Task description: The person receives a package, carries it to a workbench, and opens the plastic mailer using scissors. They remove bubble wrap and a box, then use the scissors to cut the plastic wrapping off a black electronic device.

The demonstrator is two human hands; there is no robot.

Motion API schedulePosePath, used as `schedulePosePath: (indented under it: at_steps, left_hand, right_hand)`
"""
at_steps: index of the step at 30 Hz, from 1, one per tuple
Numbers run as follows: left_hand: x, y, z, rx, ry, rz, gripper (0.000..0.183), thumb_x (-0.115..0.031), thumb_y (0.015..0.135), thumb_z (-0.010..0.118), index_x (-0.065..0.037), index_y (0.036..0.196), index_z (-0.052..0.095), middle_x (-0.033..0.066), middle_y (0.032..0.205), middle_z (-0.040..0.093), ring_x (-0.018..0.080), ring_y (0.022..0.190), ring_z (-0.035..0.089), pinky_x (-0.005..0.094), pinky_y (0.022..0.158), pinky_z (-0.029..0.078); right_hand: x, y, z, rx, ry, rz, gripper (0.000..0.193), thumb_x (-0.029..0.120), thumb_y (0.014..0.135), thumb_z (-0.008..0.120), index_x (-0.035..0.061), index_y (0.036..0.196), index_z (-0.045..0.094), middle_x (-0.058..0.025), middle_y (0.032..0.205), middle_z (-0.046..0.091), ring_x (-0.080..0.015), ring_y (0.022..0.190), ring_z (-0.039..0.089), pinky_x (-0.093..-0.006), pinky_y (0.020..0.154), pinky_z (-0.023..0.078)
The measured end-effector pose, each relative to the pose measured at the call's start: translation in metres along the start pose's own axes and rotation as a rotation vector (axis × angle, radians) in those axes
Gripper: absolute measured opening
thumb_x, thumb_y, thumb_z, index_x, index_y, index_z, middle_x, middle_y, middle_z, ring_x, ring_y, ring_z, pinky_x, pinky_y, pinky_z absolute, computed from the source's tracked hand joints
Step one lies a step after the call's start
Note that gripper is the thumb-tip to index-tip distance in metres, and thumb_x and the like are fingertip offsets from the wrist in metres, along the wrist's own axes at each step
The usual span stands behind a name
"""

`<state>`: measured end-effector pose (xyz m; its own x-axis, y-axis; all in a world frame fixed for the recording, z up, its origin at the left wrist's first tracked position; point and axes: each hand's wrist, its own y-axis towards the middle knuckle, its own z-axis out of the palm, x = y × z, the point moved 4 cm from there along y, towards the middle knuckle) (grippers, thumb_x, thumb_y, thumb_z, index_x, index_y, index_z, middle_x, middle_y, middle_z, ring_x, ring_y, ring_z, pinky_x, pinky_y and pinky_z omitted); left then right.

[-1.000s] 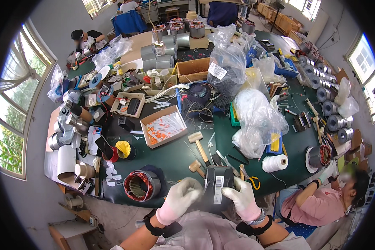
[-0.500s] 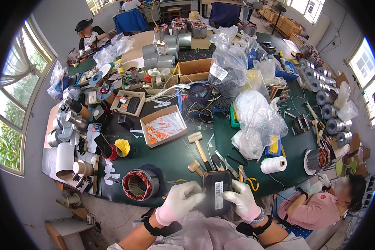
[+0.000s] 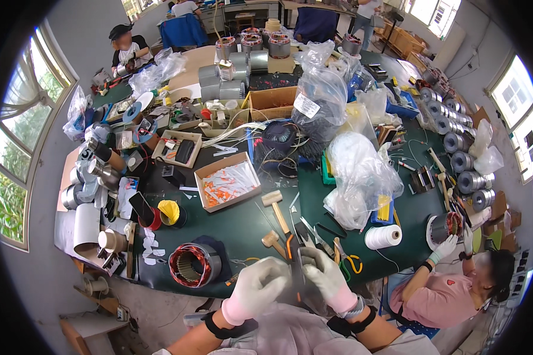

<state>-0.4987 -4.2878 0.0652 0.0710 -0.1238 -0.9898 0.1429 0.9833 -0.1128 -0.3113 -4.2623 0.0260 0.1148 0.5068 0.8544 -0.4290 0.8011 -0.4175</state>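
Observation:
Between my gloved hands a flat black case [image 3: 297, 273] is held almost edge-on, its outline blurred. My right hand [image 3: 328, 278] grips its right side, thumb and fingers closed. On the other side my left hand [image 3: 257, 288] is closed, its curled fingertips at the case's left edge; the exact contact is hard to make out. Just beyond lie a mallet [image 3: 272, 199], a smaller wooden mallet [image 3: 270, 239] and yellow-handled scissors [image 3: 355, 264]. Left of my left hand a motor stator [image 3: 210, 263] with red-bound windings rests on the green table.
A carton [image 3: 228, 182] of white and orange strips stands mid-table. To the right are a white thread spool [image 3: 383, 236] and a large clear plastic bag [image 3: 361, 177]. A co-worker in pink [image 3: 441, 296] sits at the right, hands at another stator [image 3: 444, 228]. Cups and a phone stand left.
The case has turned from showing its labelled broad face to nearly edge-on. My hands stay close together around it. The co-worker at the right has reached forward to the stator.

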Motion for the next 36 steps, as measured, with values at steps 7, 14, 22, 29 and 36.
schedulePosePath:
  at_steps: [7, 14, 22, 29, 36]
  left_hand:
    - [0.001, -0.001, 0.002, 0.079, -0.037, 0.069, 0.004, 0.0, 0.089, 0.064, 0.002, 0.091, 0.063, 0.0116, 0.106, 0.068, 0.0179, 0.094, 0.065, 0.0297, 0.085, 0.052]
    - [0.004, 0.0, 0.005, -0.036, -0.276, -0.025, 0.017, -0.008, 0.091, 0.067, -0.001, 0.081, 0.056, 0.0138, 0.095, 0.066, 0.0201, 0.084, 0.063, 0.0323, 0.073, 0.053]
    - [0.001, 0.0, 0.004, -0.078, -0.512, -0.093, 0.021, -0.012, 0.089, 0.073, 0.0, 0.08, 0.057, 0.0157, 0.096, 0.064, 0.0226, 0.084, 0.065, 0.0356, 0.073, 0.054]
    - [0.003, -0.002, 0.007, -0.093, -0.689, -0.099, 0.02, -0.008, 0.086, 0.071, 0.0, 0.079, 0.055, 0.0152, 0.091, 0.062, 0.0248, 0.081, 0.064, 0.0383, 0.074, 0.055]
    - [-0.004, -0.002, 0.007, -0.096, -0.813, -0.077, 0.021, -0.01, 0.087, 0.071, -0.002, 0.078, 0.054, 0.0145, 0.085, 0.06, 0.0259, 0.077, 0.063, 0.0407, 0.068, 0.055]
  right_hand:
    - [0.024, -0.004, 0.032, 0.096, -0.371, -0.171, 0.097, 0.01, 0.077, 0.079, -0.0016, 0.158, 0.026, -0.0114, 0.134, 0.054, -0.0185, 0.119, 0.059, -0.0326, 0.103, 0.049]
    - [0.014, -0.013, 0.039, 0.081, 0.26, 0.035, 0.081, 0.009, 0.083, 0.07, -0.0005, 0.154, 0.033, -0.0106, 0.133, 0.055, -0.0193, 0.118, 0.06, -0.0391, 0.103, 0.05]
    - [0.001, -0.022, 0.036, 0.226, 0.557, 0.034, 0.059, 0.028, 0.093, 0.063, -0.0024, 0.141, 0.048, -0.0138, 0.128, 0.063, -0.0263, 0.115, 0.063, -0.0435, 0.102, 0.051]
    - [-0.01, -0.022, 0.037, 0.258, 0.789, 0.084, 0.058, 0.029, 0.092, 0.062, -0.0037, 0.139, 0.052, -0.0163, 0.126, 0.066, -0.0287, 0.116, 0.065, -0.044, 0.103, 0.051]
    - [-0.003, -0.022, 0.037, 0.283, 0.779, 0.01, 0.062, 0.03, 0.089, 0.065, -0.0037, 0.139, 0.051, -0.0167, 0.126, 0.066, -0.0286, 0.114, 0.066, -0.0433, 0.102, 0.051]
